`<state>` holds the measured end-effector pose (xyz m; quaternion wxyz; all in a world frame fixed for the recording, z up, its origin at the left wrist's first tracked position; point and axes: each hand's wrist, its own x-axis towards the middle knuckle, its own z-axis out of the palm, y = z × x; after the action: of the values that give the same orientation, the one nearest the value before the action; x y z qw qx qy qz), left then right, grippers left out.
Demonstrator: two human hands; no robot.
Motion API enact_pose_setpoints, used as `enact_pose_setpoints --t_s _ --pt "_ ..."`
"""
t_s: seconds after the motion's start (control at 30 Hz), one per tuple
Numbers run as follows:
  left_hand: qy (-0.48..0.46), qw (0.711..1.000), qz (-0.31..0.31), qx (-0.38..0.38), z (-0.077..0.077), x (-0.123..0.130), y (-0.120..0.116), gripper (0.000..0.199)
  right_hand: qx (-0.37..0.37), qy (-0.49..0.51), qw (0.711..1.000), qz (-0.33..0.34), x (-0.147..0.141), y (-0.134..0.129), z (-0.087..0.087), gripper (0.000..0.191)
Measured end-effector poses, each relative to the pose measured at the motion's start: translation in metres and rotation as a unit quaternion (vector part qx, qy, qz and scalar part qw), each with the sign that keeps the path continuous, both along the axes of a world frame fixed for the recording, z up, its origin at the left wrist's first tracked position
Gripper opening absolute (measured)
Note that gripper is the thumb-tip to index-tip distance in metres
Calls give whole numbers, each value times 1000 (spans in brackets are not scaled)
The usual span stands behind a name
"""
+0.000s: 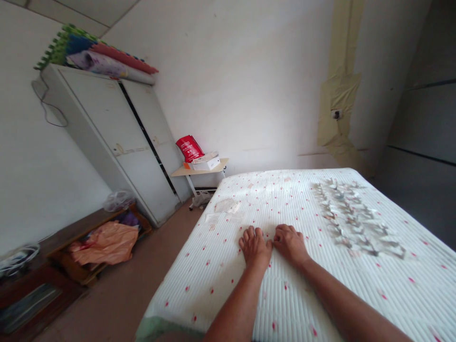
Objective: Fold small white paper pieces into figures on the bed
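My left hand (255, 246) rests palm down on a white ribbed bed cover (221, 261) with small red spots. Its fingers are slightly bent and apart, and the thumb points toward the other hand. Close beside it, my right hand (291, 243) lies with its fingers curled inward and pressed together; whatever they may hold is hidden. The two hands nearly meet at the thumbs. On the right of the bed stand rows of small folded paper pieces (352, 216), blurred, in grey and white. Beyond my left hand lie some thin, pale paper sheets (227, 206).
Past the bed's far left corner, a small table (181, 171) carries a red bag (190, 147) and a white box (206, 164). A grey cabinet (107, 128) with rolled mats (107, 64) on top stands left. An orange plastic bag (107, 242) lies on low wooden furniture.
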<state>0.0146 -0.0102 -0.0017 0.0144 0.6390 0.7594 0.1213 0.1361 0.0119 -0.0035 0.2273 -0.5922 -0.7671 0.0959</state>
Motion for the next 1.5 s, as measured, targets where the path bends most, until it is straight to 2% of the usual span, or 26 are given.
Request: enact_pose_setpoints --t_s 0.2,0.4,0.67,0.93,1.07,1.23,1.5 --pt "-7 1000 -10 12 2 -2 0 30 2 -17 1000 -6 2 1 -1 9" --pt "-2 1000 -17 -8 7 -6 -2 27 -6 -33 999 -8 5 2 0 11" --pt "-3 999 -38 12 4 -11 -5 20 4 -20 1000 -5 5 4 -3 13" --pt "-31 996 -43 65 -4 -24 -6 21 -2 -17 1000 -3 5 5 -2 14" --pt "-46 993 -52 97 -2 -20 -6 21 -9 -8 1000 3 5 3 2 13" --pt "-18 999 -28 29 -6 -12 -2 48 -20 -11 1000 4 5 3 3 10" --pt "-42 999 -10 9 -11 -13 6 46 -18 7 1000 4 17 10 1 13"
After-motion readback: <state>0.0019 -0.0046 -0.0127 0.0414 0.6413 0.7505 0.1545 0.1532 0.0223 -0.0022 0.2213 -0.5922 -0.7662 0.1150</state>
